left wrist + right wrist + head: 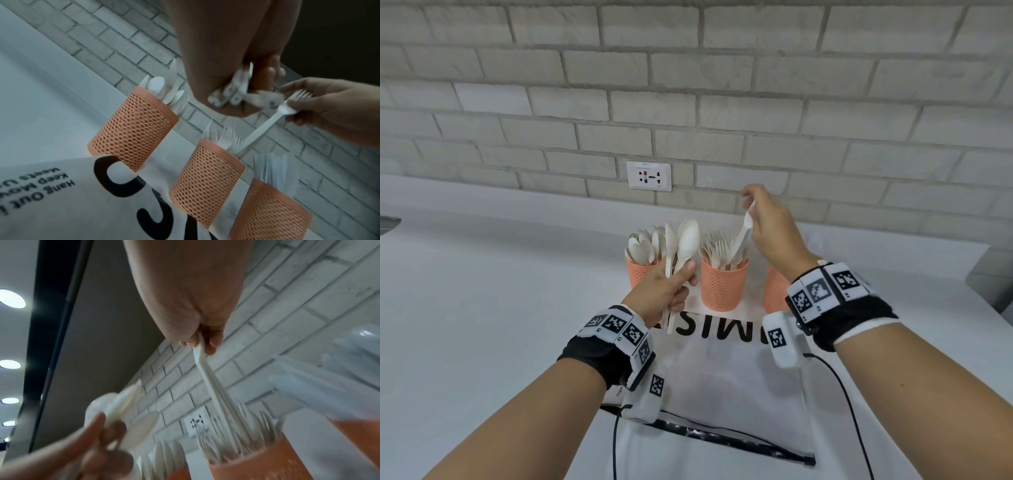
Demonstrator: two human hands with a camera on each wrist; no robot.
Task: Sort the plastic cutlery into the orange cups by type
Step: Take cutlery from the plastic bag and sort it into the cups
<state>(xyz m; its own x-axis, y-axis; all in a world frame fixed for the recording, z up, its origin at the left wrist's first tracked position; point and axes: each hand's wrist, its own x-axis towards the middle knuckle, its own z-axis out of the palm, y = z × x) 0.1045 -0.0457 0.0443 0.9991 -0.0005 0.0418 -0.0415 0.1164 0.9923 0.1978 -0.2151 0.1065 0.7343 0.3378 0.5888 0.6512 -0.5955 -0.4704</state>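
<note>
Three orange mesh cups stand in a row on the white counter. The left cup (pixel 640 274) holds spoons, the middle cup (pixel 723 287) holds forks, and the right cup (pixel 774 291), half hidden by my right wrist, holds knives (pixel 275 172). My right hand (pixel 751 214) pinches a white fork (pixel 742 238) near its tines (pixel 302 94). The fork's handle points down into the middle cup (pixel 207 180) among the other forks. In front of the left cup, my left hand (pixel 688 274) grips a bundle of white spoons (pixel 688 240), bowls up.
A white bag (pixel 722 370) with black lettering lies flat on the counter just before the cups, under both wrists. A brick wall with a socket (pixel 649 175) rises close behind the cups. The counter (pixel 482 291) stretches away to the left.
</note>
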